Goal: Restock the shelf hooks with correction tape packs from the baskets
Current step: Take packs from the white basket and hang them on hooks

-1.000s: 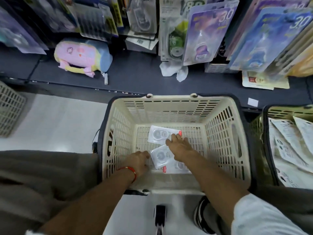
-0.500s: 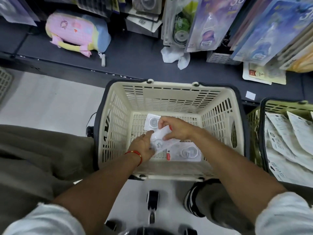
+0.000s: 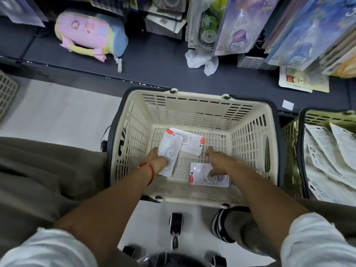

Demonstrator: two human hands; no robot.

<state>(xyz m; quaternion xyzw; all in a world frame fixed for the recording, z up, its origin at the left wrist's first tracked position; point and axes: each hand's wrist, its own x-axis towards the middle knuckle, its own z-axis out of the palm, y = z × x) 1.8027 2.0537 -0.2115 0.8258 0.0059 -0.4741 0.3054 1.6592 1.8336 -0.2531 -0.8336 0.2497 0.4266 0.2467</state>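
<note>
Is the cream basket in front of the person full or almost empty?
Almost empty. The cream basket shows mostly bare slatted floor; two packs lie there, and the left hand holds more.

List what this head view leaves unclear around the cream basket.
- Right hand: motion-blurred, grip uncertain.
- Flat white pack under it: partly covered by that hand.
- Packs in the left hand: count unclear, overlapping.
- Green basket: cut off by the right edge.
- Pack print: too small.

White sleeves (image 3: 48, 247), red wrist cord (image 3: 149, 170)
</note>
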